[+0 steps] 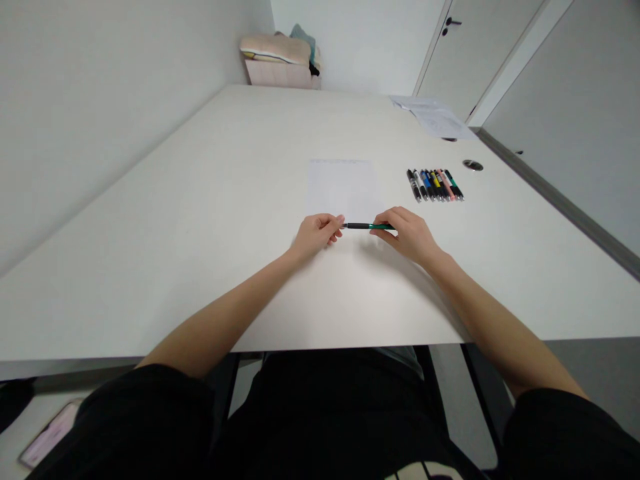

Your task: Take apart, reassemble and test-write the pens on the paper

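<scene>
- The green pen (364,227) lies level and crosswise, held just above the near edge of the sheet of paper (341,183), which rests flat on the white tabletop (200,220).
- The left hand (316,235) is at the near left corner of the sheet. Its fingers (336,223) are curled in and pinch the dark end of the pen between thumb and fingertips.
- The right hand (407,233) is at the near right corner of the sheet. Its fingers (385,219) are bent and close together around the green end, with the thumb underneath.
- The middle of the pen shows bare between the two sets of fingers, and each end is hidden inside a grip.
- A row of coloured pens (435,185) lies side by side to the right of the sheet, well apart from both hands.
- A round cable cap (473,165) sits further right of the sheet, just beyond the row.
- Loose papers (435,119) lie beyond the sheet to the far right, near the tabletop's edge.
- Folded bedding (280,50) is stacked past the tabletop's far end, beyond the sheet.
</scene>
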{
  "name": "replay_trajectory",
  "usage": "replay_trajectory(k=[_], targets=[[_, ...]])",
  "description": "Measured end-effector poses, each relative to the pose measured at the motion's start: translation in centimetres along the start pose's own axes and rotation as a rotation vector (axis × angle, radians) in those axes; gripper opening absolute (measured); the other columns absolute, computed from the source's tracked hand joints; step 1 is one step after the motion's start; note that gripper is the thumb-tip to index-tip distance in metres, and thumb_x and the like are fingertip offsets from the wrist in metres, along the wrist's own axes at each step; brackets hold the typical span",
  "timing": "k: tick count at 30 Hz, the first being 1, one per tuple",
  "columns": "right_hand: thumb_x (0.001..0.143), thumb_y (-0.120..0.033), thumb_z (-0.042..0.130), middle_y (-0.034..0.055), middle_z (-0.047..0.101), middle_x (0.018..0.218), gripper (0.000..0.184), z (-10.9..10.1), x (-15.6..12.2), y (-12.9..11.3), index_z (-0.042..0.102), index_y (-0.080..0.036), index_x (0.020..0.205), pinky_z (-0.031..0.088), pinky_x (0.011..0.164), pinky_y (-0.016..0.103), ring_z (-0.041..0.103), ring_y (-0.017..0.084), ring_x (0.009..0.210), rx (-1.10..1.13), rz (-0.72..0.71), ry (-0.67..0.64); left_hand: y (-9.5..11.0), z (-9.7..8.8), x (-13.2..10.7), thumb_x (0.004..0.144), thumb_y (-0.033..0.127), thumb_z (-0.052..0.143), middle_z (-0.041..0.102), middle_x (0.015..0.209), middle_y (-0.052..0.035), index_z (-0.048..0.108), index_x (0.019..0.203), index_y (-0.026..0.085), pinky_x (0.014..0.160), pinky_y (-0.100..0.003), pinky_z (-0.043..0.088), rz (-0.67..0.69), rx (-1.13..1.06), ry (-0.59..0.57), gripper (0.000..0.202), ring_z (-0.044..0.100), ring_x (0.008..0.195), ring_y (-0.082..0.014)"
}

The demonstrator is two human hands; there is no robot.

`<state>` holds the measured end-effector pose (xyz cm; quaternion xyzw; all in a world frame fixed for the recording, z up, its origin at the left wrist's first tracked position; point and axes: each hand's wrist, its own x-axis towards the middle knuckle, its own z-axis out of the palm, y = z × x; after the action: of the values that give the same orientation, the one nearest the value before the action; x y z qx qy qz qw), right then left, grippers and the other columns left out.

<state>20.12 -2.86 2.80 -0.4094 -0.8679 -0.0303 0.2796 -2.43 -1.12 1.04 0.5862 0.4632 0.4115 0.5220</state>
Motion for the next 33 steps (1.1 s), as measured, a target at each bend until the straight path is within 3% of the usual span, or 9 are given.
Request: replay_trajectory(k=[3, 6, 11, 15, 20, 26, 30, 33], targets=[[0.089, -0.038, 0.048, 0.0072, 0.064, 0.085, 0.020, -0.15, 0.07, -0.11, 0.060, -0.021, 0.088, 0.043, 0.069, 0.030, 0.057, 0.019, 0.077, -0.019, 0.008, -0.004, -0.21, -0.03, -0.04, 0.072, 0.059, 0.062, 0.059, 0.057, -0.0035, 0.062, 0.065, 0.013, 0.045, -0.021, 0.040, 0.011, 0.021, -0.031, 0.047, 0.049, 0.047, -0.0071], [0.090, -0.038, 0.048, 0.0073, 0.065, 0.086, 0.022, -0.17, 0.04, 0.01, 0.061, -0.021, 0.090, 0.043, 0.069, 0.030, 0.057, 0.019, 0.078, -0.039, -0.003, -0.002, -0.34, -0.15, -0.07, 0.071, 0.051, 0.067, 0.060, 0.061, -0.0027, 0.063, 0.069, 0.013, 0.048, -0.021, 0.042, 0.058, 0.036, -0.040, 0.038, 0.050, 0.050, -0.0077], [0.093, -0.039, 0.041, 0.0074, 0.068, 0.081, 0.030, 0.17, 0.03, 0.15, 0.064, -0.019, 0.090, 0.042, 0.069, 0.031, 0.058, 0.019, 0.075, -0.104, 0.021, -0.083, -0.54, -0.31, -0.01, 0.067, 0.036, 0.071, 0.063, 0.071, -0.0022, 0.066, 0.083, 0.014, 0.061, -0.024, 0.047, 0.178, 0.050, -0.035, 0.027, 0.056, 0.063, -0.0103], [0.095, -0.033, 0.035, 0.0076, 0.068, 0.078, 0.033, 0.39, 0.07, -0.01, 0.064, -0.018, 0.090, 0.040, 0.066, 0.030, 0.058, 0.019, 0.074, -0.146, 0.073, -0.145, -0.57, -0.36, 0.05, 0.066, 0.032, 0.072, 0.066, 0.078, -0.0034, 0.068, 0.083, 0.015, 0.071, -0.027, 0.048, 0.222, 0.056, -0.033, 0.024, 0.059, 0.072, -0.0118], [0.092, -0.038, 0.044, 0.0068, 0.067, 0.085, 0.025, -0.01, 0.16, -0.30, 0.061, -0.020, 0.093, 0.041, 0.067, 0.029, 0.059, 0.018, 0.077, -0.091, 0.052, -0.061, -0.39, -0.32, 0.11, 0.062, 0.040, 0.076, 0.066, 0.077, -0.0035, 0.066, 0.085, 0.014, 0.066, -0.025, 0.050, 0.125, -0.056, -0.009, 0.036, 0.059, 0.066, -0.0102], [0.090, -0.036, 0.047, 0.0073, 0.065, 0.086, 0.021, -0.28, 0.28, -0.49, 0.061, -0.020, 0.088, 0.041, 0.067, 0.030, 0.057, 0.018, 0.074, -0.074, 0.025, -0.016, -0.07, -0.05, 0.04, 0.070, 0.056, 0.066, 0.062, 0.060, -0.0056, 0.062, 0.064, 0.012, 0.052, -0.024, 0.047, -0.073, -0.081, -0.070, 0.044, 0.055, 0.052, -0.0099], [0.091, -0.036, 0.046, 0.0077, 0.066, 0.087, 0.022, -0.23, 0.26, -0.49, 0.062, -0.020, 0.089, 0.041, 0.068, 0.030, 0.058, 0.018, 0.077, -0.101, 0.015, -0.033, -0.12, -0.10, -0.01, 0.067, 0.047, 0.071, 0.063, 0.062, -0.0054, 0.064, 0.065, 0.013, 0.054, -0.025, 0.048, -0.071, -0.093, -0.083, 0.035, 0.056, 0.053, -0.0103], [0.092, -0.038, 0.043, 0.0078, 0.068, 0.085, 0.027, -0.05, 0.24, -0.44, 0.063, -0.020, 0.090, 0.039, 0.068, 0.031, 0.058, 0.019, 0.077, -0.150, 0.019, -0.072, -0.25, -0.47, -0.07, 0.066, 0.041, 0.072, 0.064, 0.065, -0.0041, 0.067, 0.072, 0.013, 0.057, -0.025, 0.048, 0.033, -0.020, -0.074, 0.029, 0.057, 0.057, -0.0108]])
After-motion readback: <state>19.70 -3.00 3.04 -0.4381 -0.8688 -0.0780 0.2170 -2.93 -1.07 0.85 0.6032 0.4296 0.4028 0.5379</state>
